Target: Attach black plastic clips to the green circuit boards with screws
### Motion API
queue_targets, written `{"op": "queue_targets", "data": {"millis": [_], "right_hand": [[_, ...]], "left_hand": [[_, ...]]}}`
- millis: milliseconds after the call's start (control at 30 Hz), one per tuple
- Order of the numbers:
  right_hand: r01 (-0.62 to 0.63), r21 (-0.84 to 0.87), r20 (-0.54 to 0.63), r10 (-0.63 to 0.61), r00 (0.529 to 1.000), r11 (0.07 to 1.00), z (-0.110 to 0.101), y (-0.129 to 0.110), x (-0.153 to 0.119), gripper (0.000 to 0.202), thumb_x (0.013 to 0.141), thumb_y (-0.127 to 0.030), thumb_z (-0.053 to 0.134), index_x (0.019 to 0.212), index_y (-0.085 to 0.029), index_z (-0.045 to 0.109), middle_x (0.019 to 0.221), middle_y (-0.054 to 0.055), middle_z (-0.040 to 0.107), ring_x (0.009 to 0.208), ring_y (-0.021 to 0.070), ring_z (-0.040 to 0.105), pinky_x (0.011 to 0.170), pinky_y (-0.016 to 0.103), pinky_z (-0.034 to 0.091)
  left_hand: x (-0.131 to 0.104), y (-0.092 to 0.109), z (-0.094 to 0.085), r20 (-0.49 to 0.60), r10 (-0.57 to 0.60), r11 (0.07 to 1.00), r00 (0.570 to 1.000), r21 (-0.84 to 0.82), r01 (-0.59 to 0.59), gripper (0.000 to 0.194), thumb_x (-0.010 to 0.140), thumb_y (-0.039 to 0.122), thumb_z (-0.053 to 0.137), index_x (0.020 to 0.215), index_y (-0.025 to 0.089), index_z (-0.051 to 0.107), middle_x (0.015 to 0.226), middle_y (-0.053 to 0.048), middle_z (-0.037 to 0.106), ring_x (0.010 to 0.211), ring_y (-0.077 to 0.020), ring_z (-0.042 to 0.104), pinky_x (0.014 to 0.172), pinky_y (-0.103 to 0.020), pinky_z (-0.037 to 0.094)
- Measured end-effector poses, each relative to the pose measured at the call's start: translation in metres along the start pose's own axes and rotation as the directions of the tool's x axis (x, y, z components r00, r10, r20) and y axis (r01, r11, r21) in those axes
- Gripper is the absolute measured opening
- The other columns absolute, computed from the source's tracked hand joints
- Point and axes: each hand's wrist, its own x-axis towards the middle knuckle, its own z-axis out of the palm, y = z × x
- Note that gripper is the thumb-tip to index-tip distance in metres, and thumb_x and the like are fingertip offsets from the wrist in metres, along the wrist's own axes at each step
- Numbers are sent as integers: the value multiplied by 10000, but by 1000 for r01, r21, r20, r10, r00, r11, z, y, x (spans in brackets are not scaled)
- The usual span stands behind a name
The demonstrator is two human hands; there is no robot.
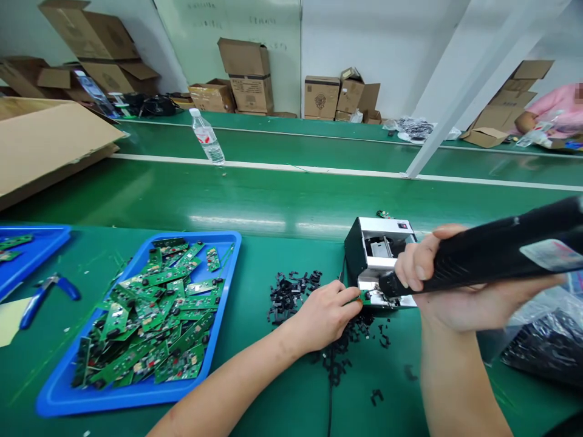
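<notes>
My right hand (421, 270) is wrapped round a black electric screwdriver (501, 243), tilted with its nose down at the front of a small black-and-silver screw feeder (383, 226). The screwdriver's bit is hard to make out there. My left hand (325, 312) rests at the feeder's front left corner, its fingers closed on a small green circuit board (365, 297), mostly covered by the fingers. Beside and beneath that hand lie many small black plastic clips (291, 294). A blue tray (136, 397) heaped with green circuit boards (159, 309) stands to the left.
Blue-handled cutters (39, 303) and a second blue tray (45, 258) lie far left. A water bottle (208, 138) stands behind. Bagged black parts (546, 349) sit at right, and a black cable (330, 394) runs in front. A white post (450, 115) rises behind; a person (558, 112) is beyond.
</notes>
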Motion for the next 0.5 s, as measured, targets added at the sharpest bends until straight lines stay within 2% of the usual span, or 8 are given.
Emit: {"op": "queue_targets", "data": {"millis": [167, 300, 500], "right_hand": [[-36, -55, -8, 36, 999, 998, 4, 13, 1, 698, 806, -855, 482, 1019, -235, 721, 557, -10, 587, 399, 133, 486, 395, 271, 399], [-37, -67, -45, 34, 998, 997, 2, 16, -1, 700, 806, -858, 472, 1017, -238, 720, 541, -12, 579, 393, 134, 481, 387, 265, 393], [-21, -53, -22, 19, 1000, 998, -1, 18, -2, 739, 796, -879, 446, 1028, -241, 738, 536, -12, 570, 384, 133, 470, 387, 264, 380]], "left_hand": [[1, 0, 0, 12, 8, 1000, 1000, -6, -8, 199, 975, 119, 473, 1096, 155, 626, 1261, -68, 626, 911, -210, 507, 809, -345, 495], [2, 0, 0, 14, 4, 1000, 1000, -7, -4, 203, 975, 122, 476, 1098, 156, 634, 1244, -67, 634, 884, -210, 499, 790, -347, 492], [2, 1, -2, 26, 9, 1000, 1000, 3, -9, 201, 984, 129, 463, 1075, 160, 640, 1224, -78, 641, 863, -206, 503, 776, -347, 488]]}}
